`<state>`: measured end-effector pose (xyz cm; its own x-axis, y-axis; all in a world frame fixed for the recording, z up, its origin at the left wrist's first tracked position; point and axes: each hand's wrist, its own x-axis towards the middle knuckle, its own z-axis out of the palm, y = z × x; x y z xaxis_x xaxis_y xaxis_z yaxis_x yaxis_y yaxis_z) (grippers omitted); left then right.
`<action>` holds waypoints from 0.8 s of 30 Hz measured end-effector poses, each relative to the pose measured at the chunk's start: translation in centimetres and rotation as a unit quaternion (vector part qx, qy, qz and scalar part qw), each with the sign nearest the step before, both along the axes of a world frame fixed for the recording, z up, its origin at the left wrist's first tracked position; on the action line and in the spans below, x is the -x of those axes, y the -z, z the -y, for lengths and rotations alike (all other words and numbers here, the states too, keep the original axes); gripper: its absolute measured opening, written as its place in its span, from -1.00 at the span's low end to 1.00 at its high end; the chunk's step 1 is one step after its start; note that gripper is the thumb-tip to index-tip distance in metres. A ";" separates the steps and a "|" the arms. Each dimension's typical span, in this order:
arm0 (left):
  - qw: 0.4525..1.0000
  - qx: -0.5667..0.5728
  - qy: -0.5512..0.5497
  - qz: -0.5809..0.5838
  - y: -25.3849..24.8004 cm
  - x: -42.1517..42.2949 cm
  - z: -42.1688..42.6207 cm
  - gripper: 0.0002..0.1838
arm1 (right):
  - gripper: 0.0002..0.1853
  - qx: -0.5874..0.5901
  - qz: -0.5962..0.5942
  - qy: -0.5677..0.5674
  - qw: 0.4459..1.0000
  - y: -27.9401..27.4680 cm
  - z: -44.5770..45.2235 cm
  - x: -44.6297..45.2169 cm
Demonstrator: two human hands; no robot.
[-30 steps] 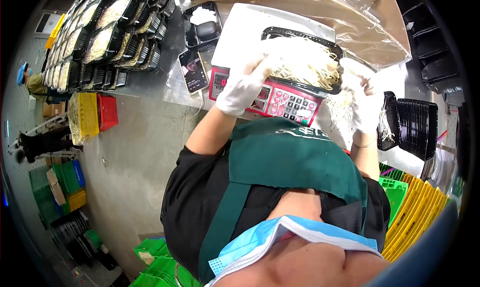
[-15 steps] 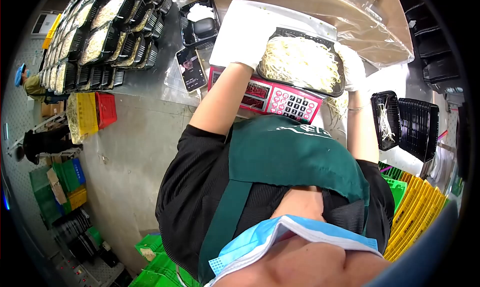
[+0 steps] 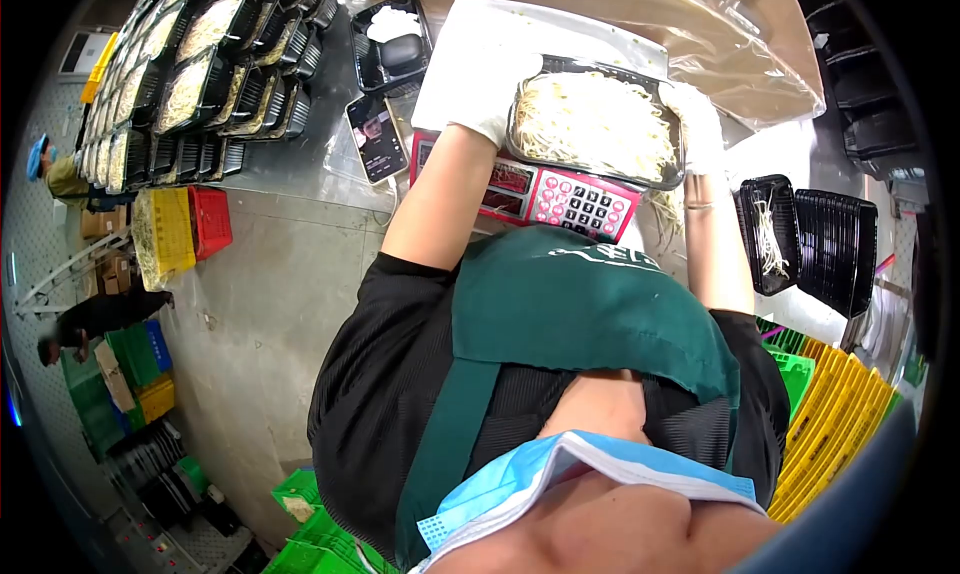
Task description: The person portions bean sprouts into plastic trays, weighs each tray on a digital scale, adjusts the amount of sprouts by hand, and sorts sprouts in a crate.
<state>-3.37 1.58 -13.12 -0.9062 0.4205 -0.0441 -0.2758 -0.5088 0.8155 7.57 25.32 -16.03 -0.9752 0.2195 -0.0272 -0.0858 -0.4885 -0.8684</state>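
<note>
A black plastic tray point(image 3: 655, 182) heaped with pale bean sprouts point(image 3: 595, 122) is held between my two white-gloved hands. At its left end, my left hand point(image 3: 503, 96) grips the rim, with the fingers partly lost in glare. My right hand point(image 3: 700, 129) closes on the right end. Beneath the tray is a red and white weighing scale point(image 3: 585, 206), its keypad and display facing me. Whether the tray rests on the scale or is held just above it, I cannot tell. Loose sprouts point(image 3: 665, 214) lie beside the scale's right edge, below my right wrist.
Filled sprout trays point(image 3: 190, 89) are stacked at the left. A phone point(image 3: 378, 139) lies near a black tray point(image 3: 390, 59) holding a dark object. At the right are a tray with few sprouts point(image 3: 768, 236) and nested black trays point(image 3: 835, 254). Clear plastic sheeting point(image 3: 740, 44) lies behind.
The tray and both hands have shifted slightly left, still gripping. In the background at the left, a person in dark clothes has moved lower in the view and bends over.
</note>
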 end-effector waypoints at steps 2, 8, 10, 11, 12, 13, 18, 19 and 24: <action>1.000 -0.004 0.002 0.004 0.0 -0.4 -0.1 -0.75 | -0.79 -0.126 0.042 0.015 0.991 -0.3 -0.6 0.4; 1.000 0.021 -0.009 -0.008 1.2 -1.8 -0.4 -0.71 | -0.48 -0.556 0.106 0.057 0.822 -4.4 -1.0 2.5; 0.999 0.040 -0.020 -0.020 2.0 -1.5 0.0 -0.69 | -0.36 -0.693 0.180 0.013 0.697 -6.0 -0.8 2.7; 0.998 0.056 -0.025 -0.028 2.2 -1.3 0.3 -0.68 | -0.30 -0.695 0.199 -0.015 0.690 -7.2 -0.4 2.3; 0.996 0.072 -0.030 -0.036 2.5 -1.0 0.5 -0.67 | -0.30 -0.697 0.200 -0.014 0.689 -7.0 -0.5 1.7; 0.994 0.090 -0.034 -0.045 2.8 -0.7 0.8 -0.66 | -0.30 -0.683 0.190 0.000 0.705 -6.4 -0.8 1.1; 0.998 0.059 -0.005 -0.005 2.8 -1.1 0.2 -0.60 | -0.51 -0.477 0.248 0.033 0.842 -8.9 2.7 -5.4; 0.997 -0.049 0.030 0.054 3.0 -1.8 0.0 -0.58 | -0.51 -0.479 0.249 0.032 0.841 -8.3 2.3 -5.5; 0.990 0.001 0.021 0.139 -0.5 -6.0 0.0 -0.59 | -0.58 -0.427 0.194 0.023 0.883 -5.8 0.1 -3.0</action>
<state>2.61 1.59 -12.57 -0.8408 0.4571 -0.2899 -0.5102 -0.4904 0.7065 10.61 25.20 -10.23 -0.9180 0.3614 -0.1631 0.2972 0.3550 -0.8863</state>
